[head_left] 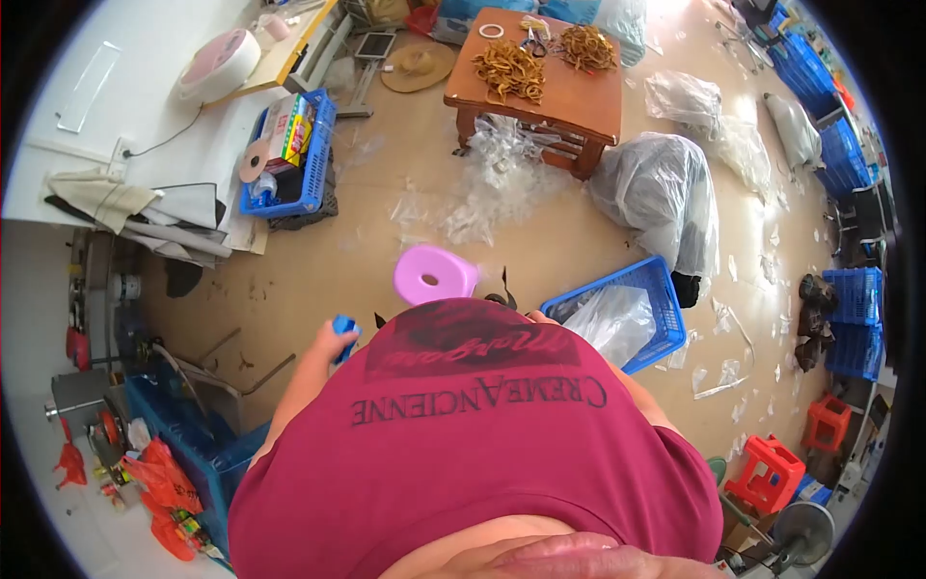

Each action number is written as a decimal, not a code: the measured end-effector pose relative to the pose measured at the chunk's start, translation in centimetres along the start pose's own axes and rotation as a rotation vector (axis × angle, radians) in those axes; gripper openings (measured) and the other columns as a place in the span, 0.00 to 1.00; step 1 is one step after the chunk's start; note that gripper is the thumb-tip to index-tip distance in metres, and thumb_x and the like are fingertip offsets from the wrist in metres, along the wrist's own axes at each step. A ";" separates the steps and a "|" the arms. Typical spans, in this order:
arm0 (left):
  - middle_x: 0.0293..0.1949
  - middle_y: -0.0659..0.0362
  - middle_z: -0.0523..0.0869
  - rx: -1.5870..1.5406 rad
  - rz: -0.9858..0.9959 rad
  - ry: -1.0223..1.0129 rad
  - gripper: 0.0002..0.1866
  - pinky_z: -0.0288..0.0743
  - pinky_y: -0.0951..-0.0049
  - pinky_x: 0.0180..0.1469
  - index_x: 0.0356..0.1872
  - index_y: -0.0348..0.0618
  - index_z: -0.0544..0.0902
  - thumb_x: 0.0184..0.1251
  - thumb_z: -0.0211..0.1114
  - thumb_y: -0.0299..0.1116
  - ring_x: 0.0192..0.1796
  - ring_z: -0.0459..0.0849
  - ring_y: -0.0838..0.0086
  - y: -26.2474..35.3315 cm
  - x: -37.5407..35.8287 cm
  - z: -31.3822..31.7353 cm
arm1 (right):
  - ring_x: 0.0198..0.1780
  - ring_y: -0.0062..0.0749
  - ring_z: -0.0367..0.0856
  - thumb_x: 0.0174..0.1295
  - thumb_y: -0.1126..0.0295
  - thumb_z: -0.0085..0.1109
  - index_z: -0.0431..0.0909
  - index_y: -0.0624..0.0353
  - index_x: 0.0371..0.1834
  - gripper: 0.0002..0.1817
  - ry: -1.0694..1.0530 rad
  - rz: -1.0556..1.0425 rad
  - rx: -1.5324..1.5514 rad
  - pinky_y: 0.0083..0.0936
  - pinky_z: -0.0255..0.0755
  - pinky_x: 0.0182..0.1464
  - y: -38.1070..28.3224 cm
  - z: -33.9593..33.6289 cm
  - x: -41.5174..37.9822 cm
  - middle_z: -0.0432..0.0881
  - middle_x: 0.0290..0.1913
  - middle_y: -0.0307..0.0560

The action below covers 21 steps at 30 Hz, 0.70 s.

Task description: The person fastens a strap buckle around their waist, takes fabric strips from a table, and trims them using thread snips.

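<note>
My left hand [331,340] hangs out beside my body, its fingers closed round a small blue object [344,326] whose kind I cannot make out. Only a sliver of my right hand [540,317] shows past the shirt, near the corner of a blue plastic basket [662,318]; its fingers are hidden. Inside that basket lies clear plastic film [610,323]. Just ahead of me stands a pink-purple plastic stool [446,275] with a hole in its seat.
Ahead, a wooden table [473,85] bears piles of brown bands [509,71] and scissors [532,45]. Plastic scraps [492,183] litter the floor before it. A big filled plastic bag [656,188] stands right, a loaded blue crate [315,164] left. Red stools [769,473] are at lower right.
</note>
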<state>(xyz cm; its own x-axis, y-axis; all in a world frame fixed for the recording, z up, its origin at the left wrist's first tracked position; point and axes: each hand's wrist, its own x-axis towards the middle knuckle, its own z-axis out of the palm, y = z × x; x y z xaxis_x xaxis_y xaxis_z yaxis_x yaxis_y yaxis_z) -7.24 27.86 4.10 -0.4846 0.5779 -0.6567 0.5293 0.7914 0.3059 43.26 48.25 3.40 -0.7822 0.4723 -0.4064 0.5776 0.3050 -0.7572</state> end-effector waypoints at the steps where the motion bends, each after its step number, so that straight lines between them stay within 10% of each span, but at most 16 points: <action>1: 0.44 0.44 0.83 -0.077 0.011 0.027 0.39 0.77 0.59 0.46 0.49 0.34 0.75 0.40 0.74 0.54 0.45 0.84 0.56 3.1 0.8 -0.5 | 0.52 0.57 0.75 0.65 0.56 0.47 0.62 0.49 0.65 0.26 0.044 -0.075 -0.059 0.36 0.72 0.52 2.7 0.9 0.9 0.72 0.51 0.61; 5: 0.40 0.45 0.84 0.025 0.152 -0.104 0.37 0.78 0.60 0.43 0.47 0.35 0.77 0.39 0.74 0.53 0.41 0.85 0.58 14.4 2.0 -2.8 | 0.53 0.57 0.74 0.66 0.52 0.45 0.64 0.51 0.63 0.25 0.167 -0.095 -0.080 0.37 0.71 0.53 -1.0 -3.9 -0.8 0.73 0.52 0.62; 15: 0.33 0.47 0.85 0.387 0.073 -0.451 0.28 0.79 0.63 0.38 0.39 0.37 0.82 0.41 0.73 0.49 0.37 0.86 0.61 13.5 14.3 -7.0 | 0.54 0.55 0.75 0.67 0.47 0.41 0.67 0.56 0.59 0.27 0.202 0.424 0.107 0.38 0.70 0.54 -6.2 -8.7 5.2 0.74 0.50 0.63; 21: 0.39 0.48 0.86 0.249 0.153 -0.274 0.32 0.77 0.62 0.42 0.43 0.37 0.81 0.43 0.73 0.53 0.37 0.86 0.59 10.7 27.8 -11.5 | 0.54 0.55 0.75 0.67 0.44 0.39 0.69 0.58 0.57 0.29 0.312 0.715 0.238 0.39 0.69 0.54 -10.5 -10.8 12.1 0.75 0.50 0.64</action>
<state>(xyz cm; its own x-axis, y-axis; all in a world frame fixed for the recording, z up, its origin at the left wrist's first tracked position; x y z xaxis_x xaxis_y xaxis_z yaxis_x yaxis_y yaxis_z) -23.07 54.66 -2.99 -0.2012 0.5839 -0.7865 0.7497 0.6085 0.2600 30.26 59.65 11.99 -0.1220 0.7057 -0.6979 0.8202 -0.3243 -0.4713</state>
